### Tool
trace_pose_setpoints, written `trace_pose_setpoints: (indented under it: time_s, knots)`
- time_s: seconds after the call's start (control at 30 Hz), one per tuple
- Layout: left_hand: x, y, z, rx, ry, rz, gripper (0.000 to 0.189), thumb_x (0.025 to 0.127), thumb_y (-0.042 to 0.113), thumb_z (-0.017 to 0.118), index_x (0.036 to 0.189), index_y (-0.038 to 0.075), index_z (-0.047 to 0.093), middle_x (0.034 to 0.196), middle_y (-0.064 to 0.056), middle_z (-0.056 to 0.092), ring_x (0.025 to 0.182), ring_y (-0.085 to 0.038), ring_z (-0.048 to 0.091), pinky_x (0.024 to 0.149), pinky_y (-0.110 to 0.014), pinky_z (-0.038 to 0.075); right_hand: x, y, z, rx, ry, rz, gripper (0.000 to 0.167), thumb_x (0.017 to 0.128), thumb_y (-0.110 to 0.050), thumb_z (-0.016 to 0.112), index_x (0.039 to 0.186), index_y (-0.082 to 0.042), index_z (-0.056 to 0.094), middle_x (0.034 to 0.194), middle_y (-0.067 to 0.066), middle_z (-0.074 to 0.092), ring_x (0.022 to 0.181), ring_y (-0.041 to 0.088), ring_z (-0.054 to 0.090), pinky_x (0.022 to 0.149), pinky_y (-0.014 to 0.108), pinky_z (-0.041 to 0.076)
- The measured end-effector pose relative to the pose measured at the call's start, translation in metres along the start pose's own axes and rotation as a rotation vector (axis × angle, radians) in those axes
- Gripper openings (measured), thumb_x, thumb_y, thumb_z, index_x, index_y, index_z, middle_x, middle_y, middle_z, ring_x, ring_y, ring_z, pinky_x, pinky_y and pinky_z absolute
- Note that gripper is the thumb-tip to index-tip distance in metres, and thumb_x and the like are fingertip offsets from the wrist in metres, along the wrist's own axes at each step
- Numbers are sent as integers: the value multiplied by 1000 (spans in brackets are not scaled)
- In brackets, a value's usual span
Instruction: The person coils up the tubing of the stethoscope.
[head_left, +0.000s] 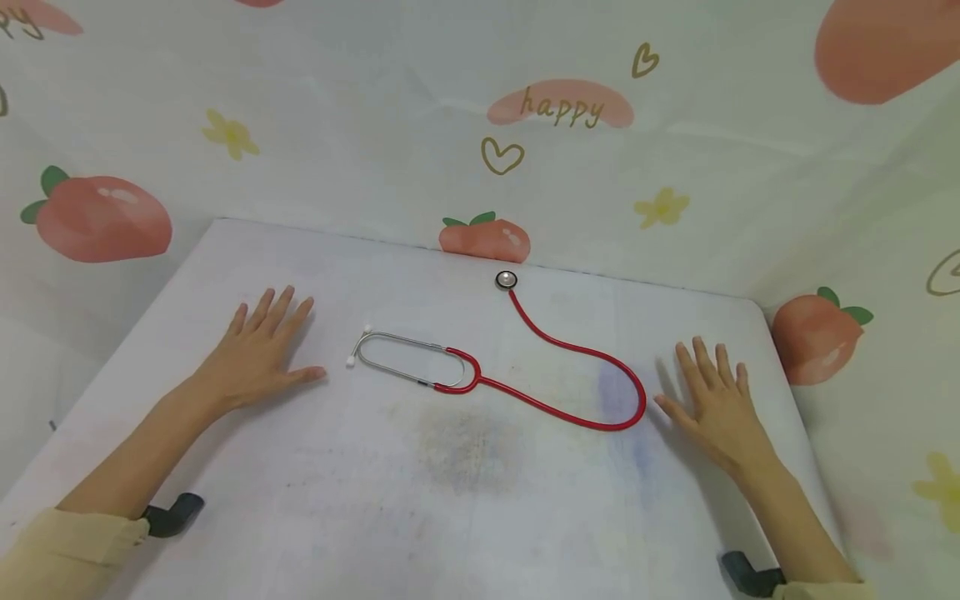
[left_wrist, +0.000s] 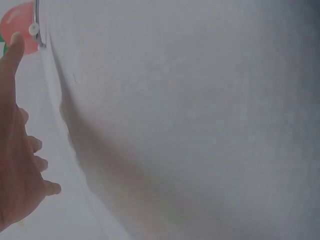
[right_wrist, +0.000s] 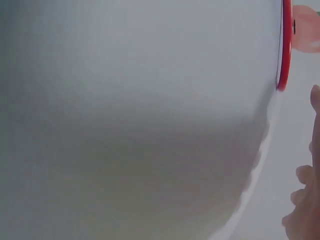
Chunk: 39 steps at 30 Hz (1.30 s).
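A stethoscope (head_left: 558, 410) with red tubing lies across the middle of the white table. Its metal ear tubes point left, and the round chestpiece (head_left: 506, 281) sits near the back edge. To the left, my left hand (head_left: 255, 354) is spread with nothing in it, its thumb a short way from the white eartips (head_left: 351, 361). My right hand (head_left: 716, 408) is spread too, just right of the tubing's bend, apart from it. In the left wrist view an eartip (left_wrist: 34, 30) shows beyond the thumb; the right wrist view catches part of the red tubing (right_wrist: 285, 50).
The white table (head_left: 360, 517) has greyish and bluish stains. Behind and beside it hangs a pale cloth backdrop (head_left: 360, 108) printed with peaches, flowers and hearts. Dark straps with a camera-like piece (head_left: 174, 515) sit at both wrists.
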<state>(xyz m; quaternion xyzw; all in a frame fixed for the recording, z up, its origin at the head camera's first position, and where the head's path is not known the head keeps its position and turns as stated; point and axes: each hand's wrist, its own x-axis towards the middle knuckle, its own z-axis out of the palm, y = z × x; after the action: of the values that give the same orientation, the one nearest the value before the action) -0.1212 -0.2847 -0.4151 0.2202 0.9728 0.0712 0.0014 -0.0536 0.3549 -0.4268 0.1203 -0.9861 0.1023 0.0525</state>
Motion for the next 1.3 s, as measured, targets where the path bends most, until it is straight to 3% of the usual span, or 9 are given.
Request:
trace_pose_setpoints:
  time_s: [0.3, 0.47, 0.7, 0.8, 0.93, 1.13, 1.3]
  knots:
    - [6, 11, 5, -66, -36, 11, 106, 86, 64, 64, 160, 8, 12, 162, -27, 7, 148, -48, 4, 114, -67, 2, 0, -13, 1, 98, 94, -83, 83, 90, -35, 70, 157, -11, 28, 160, 21, 26, 145, 50, 18, 117, 60, 13]
    - [13, 18, 7, -86, -36, 60, 106, 85, 64, 66, 160, 13, 13, 164, -22, 10, 149, -45, 6, 115, -65, 7, 1, -23, 3, 129, 126, -118, 82, 86, -29, 75, 155, -11, 35, 157, 18, 33, 144, 46, 25, 118, 51, 21]
    - [27, 23, 13, -75, 76, 230, 104, 80, 60, 73, 159, 14, 22, 162, -17, 22, 148, -43, 15, 117, -59, 14, 6, -34, 6, 110, 133, -195, 85, 79, -25, 80, 153, -10, 39, 157, 13, 36, 143, 37, 32, 110, 53, 36]
    - [35, 26, 16, -76, 116, 312, 103, 79, 59, 75, 158, 14, 28, 160, -16, 28, 147, -43, 20, 117, -58, 17, 8, -37, 8, 110, 135, -217, 85, 79, -26, 80, 152, -11, 40, 155, 11, 38, 141, 33, 35, 112, 42, 36]
    - [46, 33, 22, -91, 118, 393, 96, 80, 58, 75, 155, 14, 35, 157, -15, 36, 145, -42, 26, 115, -57, 22, 10, -41, 11, 125, 136, -253, 82, 79, -29, 79, 151, -11, 43, 152, 10, 42, 137, 31, 41, 115, 27, 29]
    - [57, 46, 28, -137, 71, 433, 86, 82, 56, 74, 152, 18, 41, 154, -12, 41, 145, -39, 29, 116, -53, 23, 14, -50, 17, 123, 113, -325, 75, 83, -34, 76, 147, -8, 47, 149, 12, 45, 133, 31, 46, 102, 47, 44]
    - [63, 51, 32, -157, 76, 452, 79, 83, 52, 75, 148, 16, 47, 151, -13, 45, 144, -41, 31, 117, -56, 20, 16, -57, 19, 153, 83, -327, 77, 80, -27, 80, 147, -8, 47, 148, 10, 46, 132, 29, 46, 99, 50, 46]
